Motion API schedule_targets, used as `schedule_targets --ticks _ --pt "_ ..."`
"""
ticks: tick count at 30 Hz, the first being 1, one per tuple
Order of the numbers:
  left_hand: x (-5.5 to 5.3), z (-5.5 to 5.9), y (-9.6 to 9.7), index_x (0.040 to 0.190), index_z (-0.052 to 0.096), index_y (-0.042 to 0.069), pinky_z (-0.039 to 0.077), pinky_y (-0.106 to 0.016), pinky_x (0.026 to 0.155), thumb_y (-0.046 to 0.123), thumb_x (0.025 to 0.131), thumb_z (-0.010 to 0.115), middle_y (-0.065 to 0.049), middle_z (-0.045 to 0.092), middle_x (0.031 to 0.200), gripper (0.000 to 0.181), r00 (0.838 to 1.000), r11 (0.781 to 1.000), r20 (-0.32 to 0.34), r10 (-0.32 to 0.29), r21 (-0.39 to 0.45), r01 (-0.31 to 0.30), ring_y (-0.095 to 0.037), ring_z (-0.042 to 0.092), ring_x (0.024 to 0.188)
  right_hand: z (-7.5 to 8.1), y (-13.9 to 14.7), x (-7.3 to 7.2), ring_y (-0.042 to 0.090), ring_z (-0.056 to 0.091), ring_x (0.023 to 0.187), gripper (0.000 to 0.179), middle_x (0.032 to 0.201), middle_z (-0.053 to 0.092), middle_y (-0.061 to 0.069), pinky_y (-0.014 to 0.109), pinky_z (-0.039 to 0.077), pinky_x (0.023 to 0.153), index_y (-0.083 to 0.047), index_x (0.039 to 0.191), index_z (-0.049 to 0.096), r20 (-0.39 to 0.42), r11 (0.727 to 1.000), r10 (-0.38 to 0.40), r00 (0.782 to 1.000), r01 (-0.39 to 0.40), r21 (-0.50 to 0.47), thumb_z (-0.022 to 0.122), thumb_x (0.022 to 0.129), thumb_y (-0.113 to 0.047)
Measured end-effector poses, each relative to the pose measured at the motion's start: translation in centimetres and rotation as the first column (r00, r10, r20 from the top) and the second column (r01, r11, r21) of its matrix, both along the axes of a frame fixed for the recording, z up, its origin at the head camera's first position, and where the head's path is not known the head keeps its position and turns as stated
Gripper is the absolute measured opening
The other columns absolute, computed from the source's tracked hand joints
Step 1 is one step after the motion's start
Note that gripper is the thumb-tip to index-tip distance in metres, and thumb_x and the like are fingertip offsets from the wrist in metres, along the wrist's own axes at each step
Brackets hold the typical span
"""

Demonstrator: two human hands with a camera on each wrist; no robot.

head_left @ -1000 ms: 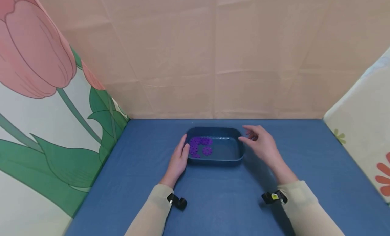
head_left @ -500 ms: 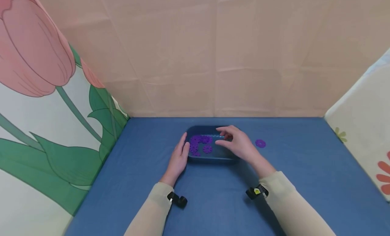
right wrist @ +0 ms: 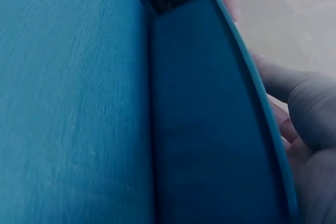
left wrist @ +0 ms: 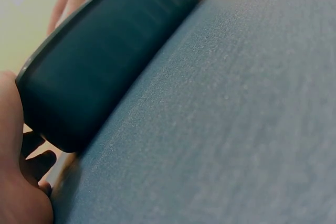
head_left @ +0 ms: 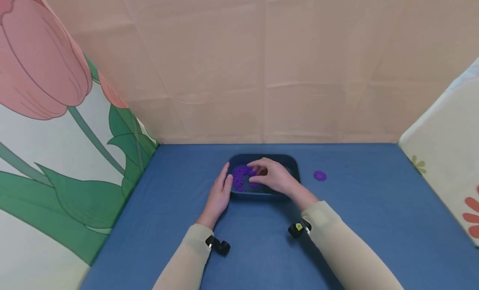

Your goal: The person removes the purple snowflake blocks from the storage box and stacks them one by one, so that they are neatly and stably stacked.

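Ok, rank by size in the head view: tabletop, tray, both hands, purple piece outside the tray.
1. Tabletop
2. Tray
3. Left hand and right hand: too alike to rank
4. Purple piece

Purple notched discs [head_left: 238,180], dark blue tray [head_left: 262,196], blue tabletop [head_left: 250,256], cream sleeves [head_left: 186,256]; beige backdrop [head_left: 262,74] at twelve o'clock, pink-and-green tulip-print cloth [head_left: 45,57] at ten, off-white flower-print cloth [head_left: 445,157] at three.
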State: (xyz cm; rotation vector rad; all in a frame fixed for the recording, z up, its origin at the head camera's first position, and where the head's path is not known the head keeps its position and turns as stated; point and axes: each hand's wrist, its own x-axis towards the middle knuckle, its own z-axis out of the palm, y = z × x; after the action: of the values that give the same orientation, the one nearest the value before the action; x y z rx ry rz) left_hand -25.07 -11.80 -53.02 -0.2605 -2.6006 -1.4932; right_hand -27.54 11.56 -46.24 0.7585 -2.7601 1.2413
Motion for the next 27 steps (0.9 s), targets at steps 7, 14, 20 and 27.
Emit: schedule_targets --ticks 7,14,20,27 --pt "0.0 -0.1 -0.1 0.153 0.024 0.041 0.028 -0.053 0.112 0.047 0.105 0.034 0.009 0.032 0.154 0.050 1.000 1.000 -0.006 -0.001 -0.003 0.001 -0.019 0.031 0.141 -0.6 -1.3 -0.7 0.014 0.060 0.091 0.042 0.105 0.067 0.005 0.036 0.051 0.082 -0.023 0.125 0.066 0.079 0.996 0.087 0.993 -0.089 0.032 0.078 0.085 -0.026" --pt "0.2 -0.1 -0.2 0.153 0.023 0.042 0.027 -0.053 0.112 0.055 0.103 0.031 0.012 0.031 0.154 0.053 1.000 1.000 0.010 -0.002 0.002 0.002 -0.018 0.030 0.141 -1.5 -1.9 -1.4 0.015 0.060 0.090 0.042 0.105 0.067 0.005 0.037 0.051 0.083 -0.015 0.124 0.067 0.123 0.987 0.139 0.983 -0.148 0.066 0.078 0.085 -0.024" --pt "0.2 -0.1 -0.4 0.153 0.023 0.043 0.027 -0.052 0.112 0.054 0.103 0.031 0.012 0.030 0.155 0.052 1.000 1.000 0.006 -0.006 -0.001 0.006 -0.017 0.029 0.141 -2.1 -2.3 -1.6 0.018 0.060 0.094 0.041 0.106 0.066 0.002 0.038 0.051 0.084 -0.017 0.123 0.069 0.133 0.979 0.163 0.978 -0.177 0.098 0.079 0.084 -0.025" --pt "0.3 0.0 -0.6 0.153 0.023 0.043 0.027 -0.050 0.112 0.055 0.103 0.031 0.014 0.029 0.155 0.052 1.000 1.000 -0.001 -0.007 0.003 0.007 -0.016 0.029 0.141 -2.6 -2.6 -1.9 0.018 0.060 0.095 0.038 0.108 0.066 0.001 0.037 0.050 0.085 -0.018 0.121 0.070 0.096 0.951 0.256 0.962 -0.269 0.155 0.078 0.084 -0.023"
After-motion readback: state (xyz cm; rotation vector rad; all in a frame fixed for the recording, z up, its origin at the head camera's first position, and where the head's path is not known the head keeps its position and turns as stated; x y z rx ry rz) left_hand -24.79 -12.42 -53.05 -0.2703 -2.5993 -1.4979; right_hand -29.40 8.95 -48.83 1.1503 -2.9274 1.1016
